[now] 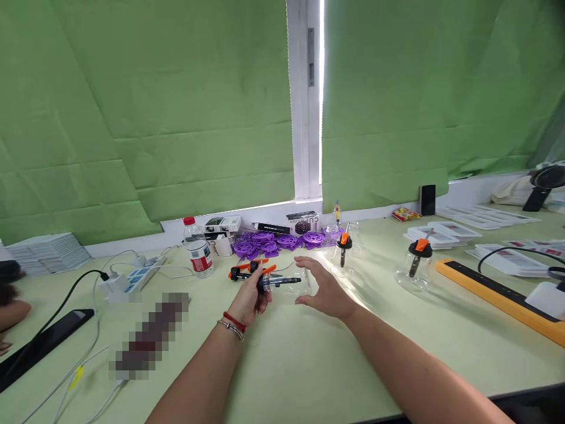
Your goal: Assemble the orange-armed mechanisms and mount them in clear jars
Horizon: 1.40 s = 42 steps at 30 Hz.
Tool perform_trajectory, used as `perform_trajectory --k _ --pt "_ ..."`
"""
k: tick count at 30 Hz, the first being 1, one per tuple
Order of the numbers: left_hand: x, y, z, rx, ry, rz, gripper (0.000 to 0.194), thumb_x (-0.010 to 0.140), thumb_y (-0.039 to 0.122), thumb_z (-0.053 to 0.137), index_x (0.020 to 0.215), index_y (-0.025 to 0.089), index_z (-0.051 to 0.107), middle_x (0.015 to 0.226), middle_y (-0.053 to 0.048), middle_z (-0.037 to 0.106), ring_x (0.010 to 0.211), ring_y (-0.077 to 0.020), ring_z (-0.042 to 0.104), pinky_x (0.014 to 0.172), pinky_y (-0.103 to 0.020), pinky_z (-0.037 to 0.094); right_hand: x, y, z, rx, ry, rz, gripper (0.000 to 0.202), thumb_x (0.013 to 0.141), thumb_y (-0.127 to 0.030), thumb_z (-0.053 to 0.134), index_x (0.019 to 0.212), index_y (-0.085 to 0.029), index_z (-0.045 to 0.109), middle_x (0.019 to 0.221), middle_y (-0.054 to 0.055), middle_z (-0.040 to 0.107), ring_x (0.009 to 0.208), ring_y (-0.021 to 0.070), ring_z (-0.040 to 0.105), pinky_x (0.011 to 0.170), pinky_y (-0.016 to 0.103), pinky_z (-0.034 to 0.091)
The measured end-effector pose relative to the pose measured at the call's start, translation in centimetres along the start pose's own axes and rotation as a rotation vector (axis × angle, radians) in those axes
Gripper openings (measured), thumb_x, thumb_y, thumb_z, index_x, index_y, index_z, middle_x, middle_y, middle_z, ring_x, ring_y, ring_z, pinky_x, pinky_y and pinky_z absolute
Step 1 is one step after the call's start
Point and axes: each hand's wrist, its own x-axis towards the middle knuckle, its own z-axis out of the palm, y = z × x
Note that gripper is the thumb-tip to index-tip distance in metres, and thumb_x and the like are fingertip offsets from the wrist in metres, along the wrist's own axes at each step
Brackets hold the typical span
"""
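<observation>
A clear glass jar (pixel 305 284) lies on its side in the air, with a black-topped insert (pixel 282 281) pointing into it. My left hand (pixel 255 294) is wrapped round the black top, fingers closed. My right hand (pixel 324 290) curves round the wide end of the jar, thumb and fingers apart; whether it touches the glass cannot be told. Behind my left hand lie orange and black parts (pixel 236 273). Two similar glass jars with black and orange tops, one nearer (pixel 343 259) and one farther right (pixel 415 271), stand upright on the table.
Purple plastic pieces (pixel 260 242) are heaped by the wall beside small boxes and a red-capped bottle (pixel 198 250). Cables, a power strip (pixel 143 274) and a phone lie left. An orange-yellow bar (pixel 498 299) and white card stacks (pixel 441 234) are right. Another person's hand shows far left.
</observation>
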Motion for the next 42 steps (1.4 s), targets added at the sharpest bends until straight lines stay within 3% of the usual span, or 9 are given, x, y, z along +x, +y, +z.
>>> perform_trajectory --k 10,13,18,26,28,31,33,39,42 --pt "-1.1 0.4 1.2 0.084 0.09 0.077 0.053 0.076 0.07 0.043 0.086 0.019 0.053 0.048 0.008 0.043 0.031 -0.0036 0.023 0.037 -0.019 0.012 -0.4 1.2 -0.9 0.204 -0.062 0.238 0.078 0.059 -0.044 0.081 0.126 -0.028 0.045 0.135 0.009 0.045 0.126 0.0273 0.042 0.101 0.047 0.04" --pt "-1.2 0.3 1.5 0.096 0.126 0.054 0.052 0.076 0.068 0.044 0.093 0.02 0.054 0.052 0.007 0.044 0.034 -0.004 0.028 0.039 -0.019 0.012 -0.5 1.8 -0.6 0.329 -0.07 0.335 0.069 0.067 -0.046 0.074 0.125 -0.027 0.042 0.128 0.01 0.049 0.116 0.0251 0.05 0.089 0.043 0.048" --pt "-1.3 0.1 1.9 0.082 0.146 0.056 0.048 0.076 0.066 0.046 0.094 0.022 0.053 0.055 0.007 0.043 0.039 -0.0053 0.035 0.04 -0.019 0.013 -0.5 2.9 0.2 0.469 -0.047 0.422 0.054 0.085 -0.058 0.047 0.128 -0.026 0.037 0.119 0.011 0.05 0.095 0.0194 0.056 0.07 0.037 0.055" --pt "-0.5 -0.4 0.8 0.037 0.104 0.04 0.039 0.076 0.06 0.048 0.081 0.021 0.047 0.047 0.008 0.044 0.032 -0.0046 0.024 0.037 -0.02 0.013 -0.9 3.0 -0.3 0.721 -0.153 0.465 0.073 0.075 -0.041 0.069 0.139 -0.033 0.034 0.145 0.007 0.032 0.124 0.0241 0.042 0.093 0.043 0.049" --pt "-0.4 -0.4 0.7 0.038 0.095 0.037 0.037 0.077 0.059 0.047 0.079 0.021 0.046 0.045 0.008 0.044 0.032 -0.0048 0.023 0.037 -0.02 0.013 -0.9 2.9 -0.3 0.737 -0.156 0.519 0.073 0.077 -0.044 0.067 0.14 -0.032 0.033 0.142 0.009 0.036 0.115 0.0224 0.049 0.087 0.042 0.052" --pt "-0.4 -0.4 0.6 0.027 0.089 0.037 0.038 0.078 0.059 0.046 0.076 0.021 0.046 0.044 0.007 0.044 0.031 -0.0048 0.022 0.036 -0.02 0.012 -0.6 2.6 -0.2 0.697 -0.144 0.611 0.071 0.081 -0.053 0.058 0.142 -0.029 0.029 0.118 0.01 0.053 0.094 0.0196 0.059 0.07 0.037 0.057" --pt "-0.4 -0.4 0.7 0.021 0.095 0.022 0.039 0.078 0.059 0.044 0.073 0.021 0.045 0.043 0.006 0.043 0.031 -0.0047 0.022 0.036 -0.02 0.011 -0.5 2.4 0.0 0.661 -0.135 0.628 0.067 0.083 -0.057 0.052 0.14 -0.027 0.031 0.104 0.008 0.056 0.084 0.0186 0.06 0.061 0.033 0.055" --pt "-0.3 -0.5 0.6 0.025 0.131 0.051 0.036 0.079 0.056 0.045 0.075 0.02 0.046 0.047 0.006 0.045 0.033 -0.0045 0.023 0.037 -0.02 0.012 -0.9 2.7 0.2 0.587 -0.143 0.59 0.069 0.08 -0.05 0.061 0.14 -0.032 0.033 0.132 0.009 0.042 0.085 0.015 0.058 0.074 0.035 0.053" --pt "-0.4 -0.4 0.7 0.053 0.142 0.066 0.036 0.08 0.056 0.044 0.079 0.02 0.047 0.048 0.007 0.044 0.035 -0.0048 0.026 0.038 -0.019 0.012 -0.9 2.8 0.1 0.596 -0.146 0.606 0.07 0.079 -0.048 0.063 0.14 -0.031 0.033 0.129 0.009 0.045 0.081 0.0139 0.058 0.072 0.033 0.051"
